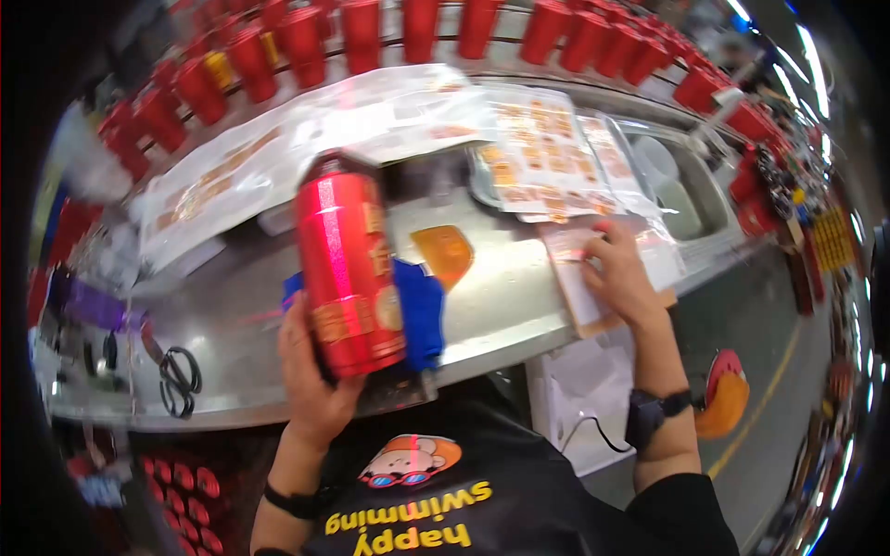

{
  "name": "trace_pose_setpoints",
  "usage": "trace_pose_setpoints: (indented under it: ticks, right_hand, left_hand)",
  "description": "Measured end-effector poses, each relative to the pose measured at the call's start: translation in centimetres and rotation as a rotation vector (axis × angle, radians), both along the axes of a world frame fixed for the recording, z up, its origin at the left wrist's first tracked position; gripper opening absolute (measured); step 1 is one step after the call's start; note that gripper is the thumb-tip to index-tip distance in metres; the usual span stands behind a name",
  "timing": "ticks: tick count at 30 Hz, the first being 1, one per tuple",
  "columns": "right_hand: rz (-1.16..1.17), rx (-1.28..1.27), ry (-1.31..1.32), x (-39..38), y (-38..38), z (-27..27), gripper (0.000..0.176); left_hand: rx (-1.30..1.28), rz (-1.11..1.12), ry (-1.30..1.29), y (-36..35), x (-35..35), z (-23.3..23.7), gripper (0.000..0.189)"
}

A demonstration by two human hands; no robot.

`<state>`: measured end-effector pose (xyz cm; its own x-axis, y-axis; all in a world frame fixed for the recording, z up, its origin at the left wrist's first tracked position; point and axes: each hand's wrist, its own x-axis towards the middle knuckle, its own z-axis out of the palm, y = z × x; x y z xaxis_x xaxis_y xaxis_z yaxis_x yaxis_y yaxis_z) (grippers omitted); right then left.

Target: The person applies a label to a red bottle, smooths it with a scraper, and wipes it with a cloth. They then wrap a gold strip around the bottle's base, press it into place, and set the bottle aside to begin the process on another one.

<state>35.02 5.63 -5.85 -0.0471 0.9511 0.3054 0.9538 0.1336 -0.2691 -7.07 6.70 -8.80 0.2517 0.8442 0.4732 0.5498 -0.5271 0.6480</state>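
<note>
Now | left hand [311,371]: fingers wrapped round red can [348,269], upright, face toward wearer, probably for checking | right hand [623,278]: bent fingers pin label sheet [567,250] flat; pinch unclear

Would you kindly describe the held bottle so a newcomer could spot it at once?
Find the steel counter. At its near edge the left hand grips a red bottle. Unlike the racked bottles behind, it is before a blue cloth.
</note>
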Motion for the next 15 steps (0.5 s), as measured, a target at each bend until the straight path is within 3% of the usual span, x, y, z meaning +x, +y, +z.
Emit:
trace_pose_setpoints:
  ticks: [4,6,9,15]
  right_hand:
    - [0.071,0.056,0.132,-1.7,-0.5,1.3,0.010]
    - [-0.016,-0.127,0.386,-4.9,-0.9,3.7,0.008]
    - [0.122,-0.124,0.627,-9.2,-1.3,5.0,0.008]
    - [0.447,-0.180,0.778,-16.8,-1.5,7.9,0.008]
  left_hand:
    - [0.107,-0.006,0.162,0.2,-0.8,1.8,0.087]
    - [0.128,0.020,0.192,0.0,-0.9,2.4,0.087]
    - [0.157,0.032,0.258,0.0,-0.7,3.7,0.087]
    - [0.220,0.054,0.326,-0.2,-0.4,4.7,0.086]
